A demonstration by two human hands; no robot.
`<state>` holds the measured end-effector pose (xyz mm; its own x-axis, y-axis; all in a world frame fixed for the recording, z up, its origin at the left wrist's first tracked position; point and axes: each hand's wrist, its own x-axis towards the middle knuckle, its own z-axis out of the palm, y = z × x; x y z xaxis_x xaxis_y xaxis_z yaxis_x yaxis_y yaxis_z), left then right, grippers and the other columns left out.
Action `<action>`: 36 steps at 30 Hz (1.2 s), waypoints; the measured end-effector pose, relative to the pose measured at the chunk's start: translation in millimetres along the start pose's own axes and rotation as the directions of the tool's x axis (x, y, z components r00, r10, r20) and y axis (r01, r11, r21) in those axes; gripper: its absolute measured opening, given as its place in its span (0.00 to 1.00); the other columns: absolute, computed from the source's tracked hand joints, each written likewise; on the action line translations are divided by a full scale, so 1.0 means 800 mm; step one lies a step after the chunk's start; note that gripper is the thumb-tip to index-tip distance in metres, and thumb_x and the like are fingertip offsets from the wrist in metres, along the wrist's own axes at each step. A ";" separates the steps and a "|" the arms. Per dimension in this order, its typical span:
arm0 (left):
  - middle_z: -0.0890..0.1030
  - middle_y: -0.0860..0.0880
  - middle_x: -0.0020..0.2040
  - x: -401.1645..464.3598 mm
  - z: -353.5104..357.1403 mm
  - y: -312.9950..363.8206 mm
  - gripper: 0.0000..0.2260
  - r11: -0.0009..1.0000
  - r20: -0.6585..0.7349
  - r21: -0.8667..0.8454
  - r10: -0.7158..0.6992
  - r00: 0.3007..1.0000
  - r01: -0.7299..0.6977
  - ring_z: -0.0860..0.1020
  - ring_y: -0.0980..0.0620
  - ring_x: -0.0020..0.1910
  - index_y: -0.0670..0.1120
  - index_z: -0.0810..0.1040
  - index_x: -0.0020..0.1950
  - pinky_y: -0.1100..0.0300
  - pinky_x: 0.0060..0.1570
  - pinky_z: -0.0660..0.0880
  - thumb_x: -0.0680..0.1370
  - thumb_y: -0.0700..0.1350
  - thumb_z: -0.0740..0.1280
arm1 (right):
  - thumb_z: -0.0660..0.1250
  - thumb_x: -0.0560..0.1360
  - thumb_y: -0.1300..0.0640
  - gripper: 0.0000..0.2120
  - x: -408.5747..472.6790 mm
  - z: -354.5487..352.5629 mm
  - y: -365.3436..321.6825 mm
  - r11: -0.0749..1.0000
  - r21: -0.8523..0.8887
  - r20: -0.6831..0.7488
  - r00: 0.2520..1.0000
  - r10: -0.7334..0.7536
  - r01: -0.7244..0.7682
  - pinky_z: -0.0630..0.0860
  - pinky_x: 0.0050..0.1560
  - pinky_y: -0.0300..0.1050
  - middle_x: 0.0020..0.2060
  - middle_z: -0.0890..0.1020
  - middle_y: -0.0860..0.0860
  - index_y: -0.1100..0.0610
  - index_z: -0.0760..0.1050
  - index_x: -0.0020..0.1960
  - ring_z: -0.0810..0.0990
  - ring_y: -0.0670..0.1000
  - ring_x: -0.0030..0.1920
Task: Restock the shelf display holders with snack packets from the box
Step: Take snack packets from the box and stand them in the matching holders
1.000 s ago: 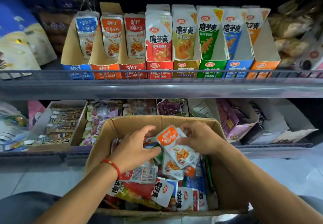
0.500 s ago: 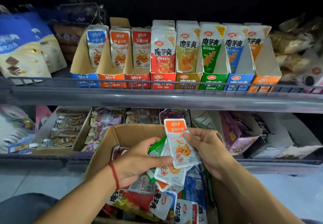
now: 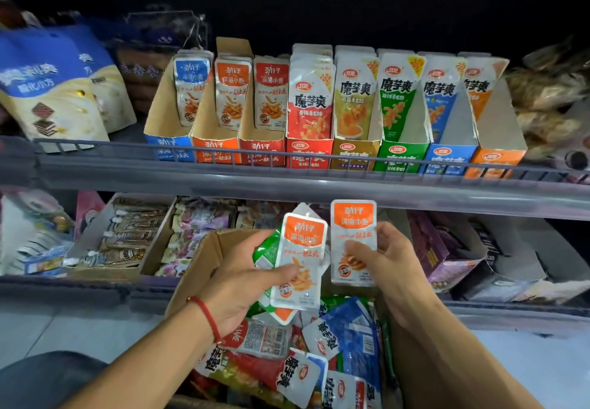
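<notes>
overhead, dim grey shelf [image 3: 319,181] of display holders [image 3: 220,127]; each hand's fingers clamped on an orange-topped packet, left hand [image 3: 242,284], right hand [image 3: 389,265].

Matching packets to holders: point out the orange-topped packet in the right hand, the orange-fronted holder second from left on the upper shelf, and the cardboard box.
orange-topped packet [image 3: 352,220], head view, orange top panel.
orange-fronted holder [image 3: 215,149], head view, front face.
cardboard box [image 3: 204,258], head view, left wall.

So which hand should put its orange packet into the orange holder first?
Probably the right hand: it holds a single orange packet upright and higher, nearer the orange holder. The left hand grips a bunch of packets lower, over the box.
</notes>
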<state>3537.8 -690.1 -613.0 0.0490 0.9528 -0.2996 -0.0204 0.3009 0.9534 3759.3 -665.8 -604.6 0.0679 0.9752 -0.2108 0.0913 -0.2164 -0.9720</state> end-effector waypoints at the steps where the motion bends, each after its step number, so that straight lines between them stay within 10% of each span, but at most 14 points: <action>1: 0.88 0.47 0.50 0.000 -0.003 0.002 0.24 1.000 -0.016 0.016 0.020 1.000 -0.020 0.86 0.48 0.50 0.50 0.79 0.62 0.50 0.51 0.83 0.71 0.30 0.76 | 0.73 0.77 0.58 0.11 0.000 -0.002 -0.003 1.000 0.021 -0.006 1.000 -0.012 0.012 0.84 0.52 0.58 0.47 0.88 0.50 0.55 0.77 0.58 0.88 0.53 0.46; 8: 0.88 0.50 0.46 -0.008 -0.014 0.011 0.22 0.994 -0.043 0.064 0.090 0.995 -0.087 0.87 0.52 0.45 0.47 0.80 0.61 0.58 0.39 0.83 0.70 0.31 0.77 | 0.72 0.77 0.59 0.13 -0.018 -0.003 -0.023 0.991 0.097 0.078 0.992 -0.101 0.093 0.85 0.49 0.57 0.49 0.88 0.55 0.59 0.76 0.59 0.88 0.57 0.48; 13: 0.82 0.70 0.35 -0.023 -0.007 0.015 0.19 0.984 0.004 0.083 0.159 0.987 -0.159 0.82 0.69 0.38 0.50 0.78 0.57 0.74 0.34 0.76 0.72 0.31 0.76 | 0.73 0.77 0.64 0.20 -0.029 0.020 -0.017 0.994 0.050 0.130 0.987 -0.098 0.092 0.85 0.48 0.60 0.49 0.88 0.51 0.50 0.70 0.63 0.88 0.54 0.48; 17: 0.87 0.57 0.50 -0.018 -0.008 0.005 0.21 0.972 0.022 0.154 0.179 0.984 -0.180 0.85 0.54 0.52 0.55 0.79 0.59 0.58 0.51 0.82 0.71 0.38 0.79 | 0.78 0.73 0.55 0.19 -0.026 0.032 -0.004 0.906 -0.312 0.085 0.958 -0.274 0.287 0.86 0.43 0.47 0.48 0.86 0.47 0.45 0.71 0.56 0.86 0.44 0.46; 22: 0.85 0.59 0.55 -0.021 -0.006 0.010 0.23 0.941 0.068 0.256 0.211 0.975 -0.221 0.83 0.58 0.56 0.59 0.79 0.60 0.50 0.60 0.79 0.69 0.44 0.81 | 0.80 0.69 0.50 0.21 -0.024 0.031 -0.009 0.781 -0.476 0.180 0.914 -0.363 0.404 0.84 0.40 0.40 0.46 0.84 0.42 0.44 0.70 0.53 0.85 0.41 0.42; 29: 0.87 0.58 0.47 -0.020 -0.017 0.022 0.18 0.943 0.056 0.193 0.264 0.963 -0.270 0.84 0.62 0.44 0.51 0.80 0.58 0.67 0.41 0.79 0.72 0.39 0.79 | 0.78 0.73 0.55 0.20 -0.019 0.030 -0.032 0.844 -0.395 0.282 0.922 -0.266 0.364 0.85 0.46 0.43 0.52 0.84 0.45 0.43 0.73 0.59 0.85 0.42 0.49; 36: 0.86 0.50 0.56 -0.014 -0.041 0.037 0.16 0.974 -0.010 -0.083 0.209 0.978 -0.209 0.85 0.48 0.56 0.55 0.80 0.62 0.44 0.57 0.81 0.78 0.39 0.72 | 0.69 0.80 0.55 0.07 -0.013 0.045 -0.076 0.881 -0.370 0.223 0.949 -0.223 0.294 0.84 0.46 0.44 0.45 0.87 0.48 0.50 0.75 0.57 0.87 0.46 0.47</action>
<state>3503.5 -690.3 -582.8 0.0340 0.9949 -0.0945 -0.1126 0.0978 0.9888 3717.5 -660.9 -547.2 -0.1775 0.9841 -0.0060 0.4680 0.0790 -0.8802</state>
